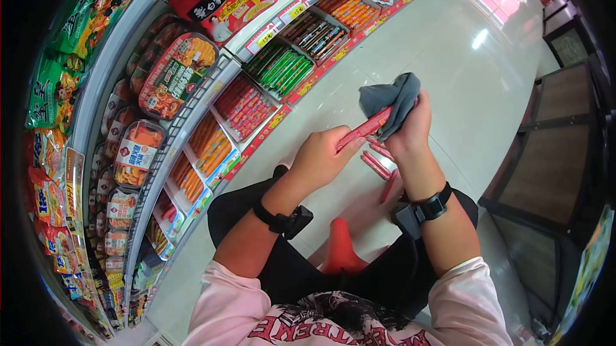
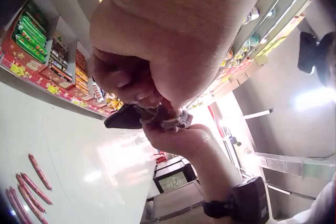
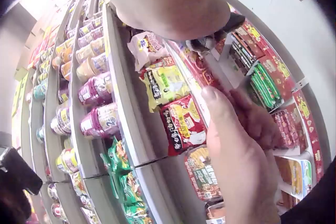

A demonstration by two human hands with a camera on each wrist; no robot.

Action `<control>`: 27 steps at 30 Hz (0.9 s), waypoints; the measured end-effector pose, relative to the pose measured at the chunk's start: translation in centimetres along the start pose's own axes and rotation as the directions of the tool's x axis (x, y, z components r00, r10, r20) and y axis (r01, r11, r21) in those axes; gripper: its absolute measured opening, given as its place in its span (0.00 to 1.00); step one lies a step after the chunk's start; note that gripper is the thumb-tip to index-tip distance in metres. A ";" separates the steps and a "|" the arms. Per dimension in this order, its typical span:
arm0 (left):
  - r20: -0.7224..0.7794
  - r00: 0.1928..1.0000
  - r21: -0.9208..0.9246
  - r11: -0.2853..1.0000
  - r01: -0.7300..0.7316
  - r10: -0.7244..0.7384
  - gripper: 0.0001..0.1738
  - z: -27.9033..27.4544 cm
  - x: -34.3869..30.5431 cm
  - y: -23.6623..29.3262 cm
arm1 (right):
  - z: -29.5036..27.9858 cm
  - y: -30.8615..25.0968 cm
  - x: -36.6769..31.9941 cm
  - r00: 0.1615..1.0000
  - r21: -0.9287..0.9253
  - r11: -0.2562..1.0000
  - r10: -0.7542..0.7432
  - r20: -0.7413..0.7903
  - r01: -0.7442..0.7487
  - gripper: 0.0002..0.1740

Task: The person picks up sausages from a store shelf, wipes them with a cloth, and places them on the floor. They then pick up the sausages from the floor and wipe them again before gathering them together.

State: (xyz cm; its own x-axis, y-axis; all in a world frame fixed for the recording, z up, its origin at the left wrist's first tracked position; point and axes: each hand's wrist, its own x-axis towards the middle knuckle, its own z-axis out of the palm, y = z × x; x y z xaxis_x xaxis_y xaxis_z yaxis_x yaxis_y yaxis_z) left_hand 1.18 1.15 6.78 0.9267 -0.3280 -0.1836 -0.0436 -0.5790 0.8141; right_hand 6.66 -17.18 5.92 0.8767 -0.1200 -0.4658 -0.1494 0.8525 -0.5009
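Note:
My left hand [image 1: 323,158] grips one end of a red-wrapped sausage [image 1: 367,129], with the fingers curled round it and the thumb along it. My right hand [image 1: 412,126] holds a dark grey cloth [image 1: 393,103] wrapped about the sausage's far end. In the left wrist view the left hand [image 2: 157,40] hides most of the sausage, and the cloth [image 2: 126,116] shows beyond it. The right wrist view shows the sausage [image 3: 202,71] running up to the cloth. Several similar sausages [image 1: 375,166] lie on the floor below the hands.
Shelves on the left hold boxed sausages [image 1: 244,110], green-wrapped sticks [image 1: 282,70], packaged food trays [image 1: 178,76] and noodle bags [image 1: 96,22]. Dark cabinets [image 1: 552,147] stand on the right. A red object [image 1: 343,246] sits between the person's legs on the pale tiled floor [image 1: 462,76].

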 end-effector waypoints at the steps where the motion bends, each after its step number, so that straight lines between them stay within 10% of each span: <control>1: -0.008 1.000 -0.042 0.999 -0.004 0.004 0.26 0.0 -0.1 0.1 | -0.2 -0.6 0.3 1.000 0.009 1.000 -0.030 -0.004 0.030 0.23; 9: -0.090 0.996 -0.673 0.736 -0.070 0.012 0.22 1.4 -0.9 -0.6 | -1.0 -2.6 -1.0 0.991 -0.056 0.996 0.075 0.111 -0.069 0.23; 12: -0.099 0.994 -0.671 0.734 -0.105 0.051 0.24 1.6 -1.0 0.0 | -2.5 -1.4 -2.4 0.945 -0.239 0.937 0.293 0.143 -0.254 0.24; 16: -0.001 1.000 -0.755 0.656 0.005 -0.009 0.28 2.3 -0.7 0.2 | -2.1 1.3 -3.3 0.860 -0.426 0.905 0.199 0.469 0.023 0.17; 21: 0.310 0.940 -0.762 0.553 0.337 -0.145 0.31 1.2 0.4 -0.9 | -1.9 0.9 -2.6 0.892 -0.435 0.900 0.167 0.420 0.036 0.19; 27: 0.314 0.938 -0.667 0.669 0.327 -0.145 0.35 3.1 0.5 -0.6 | -2.2 0.7 -2.0 0.921 -0.475 0.879 0.151 0.358 0.041 0.20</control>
State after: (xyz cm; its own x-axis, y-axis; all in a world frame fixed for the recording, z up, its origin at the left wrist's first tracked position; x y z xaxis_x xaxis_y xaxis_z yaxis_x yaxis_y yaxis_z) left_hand 0.53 -1.00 4.50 0.7583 -0.4586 -0.4632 0.5228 0.0034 0.8525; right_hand 3.80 -17.44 4.85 0.9490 0.2003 -0.2435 -0.3128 0.5026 -0.8059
